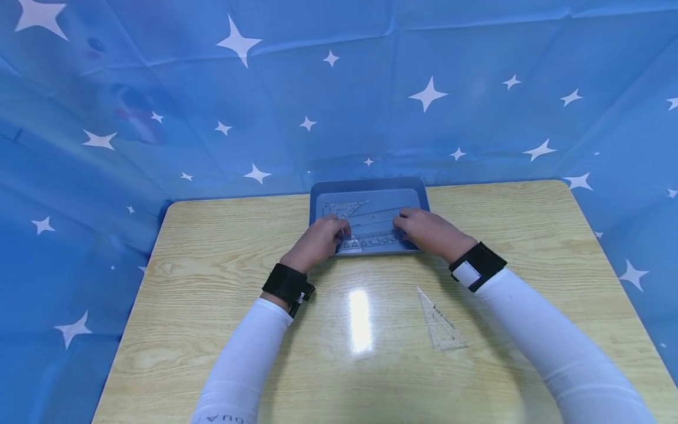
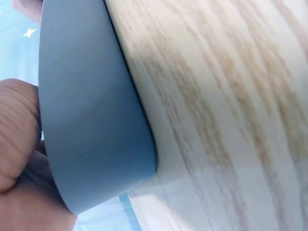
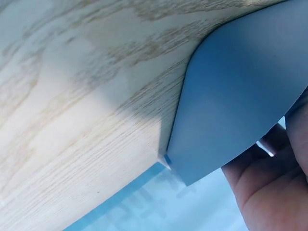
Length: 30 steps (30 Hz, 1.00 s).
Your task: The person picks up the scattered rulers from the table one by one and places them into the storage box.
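Observation:
A shallow grey-blue tray stands at the back of the table. Along its front side lies a clear stencil ruler with cut-out shapes, stretched between both hands. My left hand pinches its left end with curled fingers, and my right hand holds its right end. Behind it in the tray are a clear straight ruler and a clear set square. In both wrist views the tray's outer wall hides the fingertips. Another clear set square rests on the table, nearer the right forearm.
The wood-grain table reaches a blue curtain with white stars just behind the tray. A bright light reflection shows on the tabletop. Black bands circle both wrists.

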Each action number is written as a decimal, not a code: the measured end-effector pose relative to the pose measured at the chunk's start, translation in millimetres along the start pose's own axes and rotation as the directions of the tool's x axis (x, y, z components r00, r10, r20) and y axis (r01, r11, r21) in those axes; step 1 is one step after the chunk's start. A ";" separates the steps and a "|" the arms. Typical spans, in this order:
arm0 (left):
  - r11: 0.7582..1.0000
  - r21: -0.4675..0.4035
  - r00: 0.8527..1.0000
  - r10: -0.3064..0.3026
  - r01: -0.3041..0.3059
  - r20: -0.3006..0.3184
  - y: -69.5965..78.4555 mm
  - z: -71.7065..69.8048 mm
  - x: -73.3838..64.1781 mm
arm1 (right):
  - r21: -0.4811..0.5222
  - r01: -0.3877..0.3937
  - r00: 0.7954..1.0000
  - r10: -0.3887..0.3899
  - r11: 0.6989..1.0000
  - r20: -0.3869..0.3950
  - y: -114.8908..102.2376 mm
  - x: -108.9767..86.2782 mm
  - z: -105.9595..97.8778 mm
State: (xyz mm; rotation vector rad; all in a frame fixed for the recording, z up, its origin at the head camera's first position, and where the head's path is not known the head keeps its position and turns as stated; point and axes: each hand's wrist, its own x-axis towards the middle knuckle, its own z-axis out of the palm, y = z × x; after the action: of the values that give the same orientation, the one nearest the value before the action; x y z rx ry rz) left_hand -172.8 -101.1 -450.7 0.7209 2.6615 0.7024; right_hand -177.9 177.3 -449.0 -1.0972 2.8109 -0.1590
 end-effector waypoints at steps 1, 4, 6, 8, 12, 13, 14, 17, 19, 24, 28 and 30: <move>1.000 -0.002 1.000 -0.002 0.002 0.000 -0.1 0.4 0.2 | -0.002 -0.002 1.000 0.002 1.000 0.001 0.0 0.0 0.4; 1.000 -0.004 1.000 -0.010 0.010 -0.003 -0.4 1.5 0.9 | -0.009 0.004 1.000 -0.004 1.000 -0.011 0.0 -0.2 1.8; 1.000 -0.004 1.000 -0.016 0.016 -0.005 -0.7 2.4 1.1 | -0.016 0.015 1.000 -0.015 1.000 -0.026 0.2 -0.7 2.9; 1.000 -0.006 1.000 -0.024 0.024 -0.007 -1.2 3.5 1.3 | -0.021 0.026 0.999 -0.027 0.999 -0.039 0.2 -1.1 3.9; 0.999 -0.024 0.999 -0.032 0.031 -0.014 -2.9 5.7 1.8 | -0.036 0.027 0.999 -0.028 0.999 -0.044 0.0 -2.0 4.8; 0.999 -0.031 0.999 -0.032 0.031 -0.016 -3.3 6.2 1.8 | -0.039 0.024 0.999 -0.026 0.999 -0.043 -0.1 -2.2 4.7; 0.999 -0.037 0.999 -0.031 0.030 -0.018 -3.5 6.5 1.7 | -0.040 0.021 0.999 -0.022 0.999 -0.041 -0.2 -2.3 4.7; 0.999 -0.036 0.999 -0.020 0.019 -0.029 -4.1 7.0 1.7 | -0.049 0.014 0.999 -0.015 0.999 -0.034 -0.2 -2.3 4.4; 0.999 -0.029 0.999 -0.018 0.017 -0.037 -4.0 6.8 1.3 | -0.053 0.014 0.999 -0.016 0.998 -0.035 0.0 -2.3 4.6; 0.999 -0.017 0.999 -0.028 0.027 -0.037 -3.8 7.0 1.3 | -0.094 0.029 0.997 -0.036 0.995 -0.067 1.9 -5.7 5.7; 1.000 -0.008 0.999 -0.028 0.028 -0.033 -4.4 8.6 1.9 | -0.111 0.058 0.987 -0.073 0.992 -0.141 0.0 -14.8 3.1; 1.000 -0.008 0.999 -0.027 0.027 -0.036 -4.3 8.4 1.4 | -0.101 0.091 0.977 -0.108 0.991 -0.183 -2.6 -21.6 0.8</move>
State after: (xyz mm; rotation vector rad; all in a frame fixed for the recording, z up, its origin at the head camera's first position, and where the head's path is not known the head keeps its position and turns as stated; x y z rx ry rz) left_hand -172.3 -100.5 -460.2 0.6753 2.6947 0.7251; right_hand -160.2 190.1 -447.8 -1.3104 2.9559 -0.1515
